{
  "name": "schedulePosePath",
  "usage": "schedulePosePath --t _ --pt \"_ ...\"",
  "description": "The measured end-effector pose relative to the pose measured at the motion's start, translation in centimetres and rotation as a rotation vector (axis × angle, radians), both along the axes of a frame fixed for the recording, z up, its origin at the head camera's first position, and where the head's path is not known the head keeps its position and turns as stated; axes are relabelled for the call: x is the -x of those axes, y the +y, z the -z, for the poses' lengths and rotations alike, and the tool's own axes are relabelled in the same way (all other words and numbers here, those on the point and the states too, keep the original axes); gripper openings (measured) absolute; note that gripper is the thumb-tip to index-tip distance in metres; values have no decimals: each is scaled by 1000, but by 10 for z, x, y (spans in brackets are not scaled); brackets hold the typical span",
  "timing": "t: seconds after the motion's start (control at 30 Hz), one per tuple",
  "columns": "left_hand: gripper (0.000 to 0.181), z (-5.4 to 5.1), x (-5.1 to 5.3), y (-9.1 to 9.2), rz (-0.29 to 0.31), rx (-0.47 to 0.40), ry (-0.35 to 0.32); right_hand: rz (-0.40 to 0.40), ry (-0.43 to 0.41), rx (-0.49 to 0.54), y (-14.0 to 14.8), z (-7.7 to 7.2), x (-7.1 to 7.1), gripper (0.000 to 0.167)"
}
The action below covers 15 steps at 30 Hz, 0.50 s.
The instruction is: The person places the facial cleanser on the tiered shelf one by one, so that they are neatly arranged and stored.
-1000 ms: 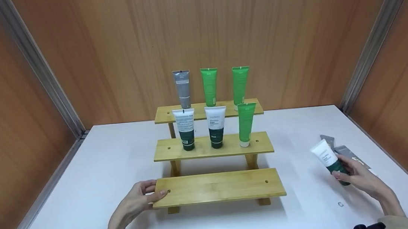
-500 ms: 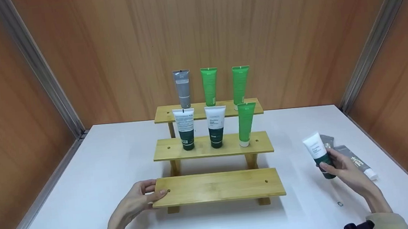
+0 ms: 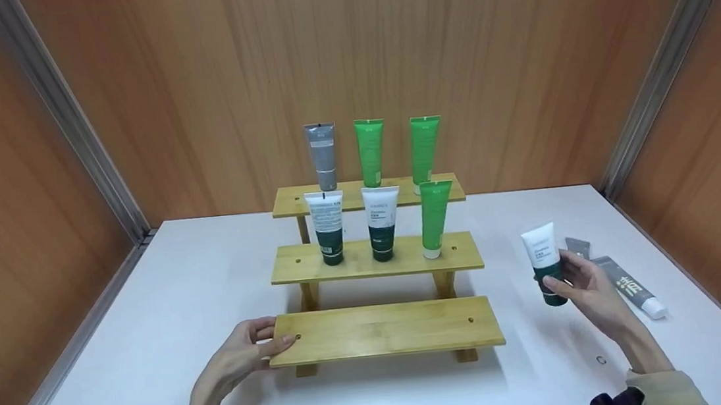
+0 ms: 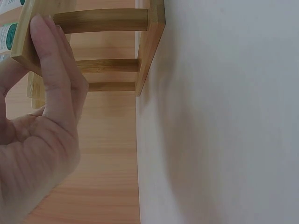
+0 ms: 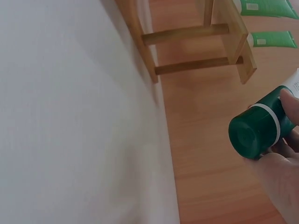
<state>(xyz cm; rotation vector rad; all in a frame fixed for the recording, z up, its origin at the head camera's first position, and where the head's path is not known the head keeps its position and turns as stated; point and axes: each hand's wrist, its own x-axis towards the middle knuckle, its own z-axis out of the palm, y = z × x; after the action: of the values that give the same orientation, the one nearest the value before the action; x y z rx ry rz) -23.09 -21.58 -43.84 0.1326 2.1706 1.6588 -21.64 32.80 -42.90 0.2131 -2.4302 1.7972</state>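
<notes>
While left hand (image 3: 243,348) on stand (image 3: 386,331), right hand (image 3: 593,294) curled round tube (image 3: 543,261)

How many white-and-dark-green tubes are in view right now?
3: left tube and centre tube on the middle shelf, held tube in the right hand.
</notes>
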Motion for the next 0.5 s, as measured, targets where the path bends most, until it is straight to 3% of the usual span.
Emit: schedulePosePath --t 0.3,0.5 --pt "82 0 1 0 14 -32 -4 5 100 119 -20 -8 -1 57" --pt "80 0 2 0 17 -32 5 10 88 118 -36 -15 0 59"
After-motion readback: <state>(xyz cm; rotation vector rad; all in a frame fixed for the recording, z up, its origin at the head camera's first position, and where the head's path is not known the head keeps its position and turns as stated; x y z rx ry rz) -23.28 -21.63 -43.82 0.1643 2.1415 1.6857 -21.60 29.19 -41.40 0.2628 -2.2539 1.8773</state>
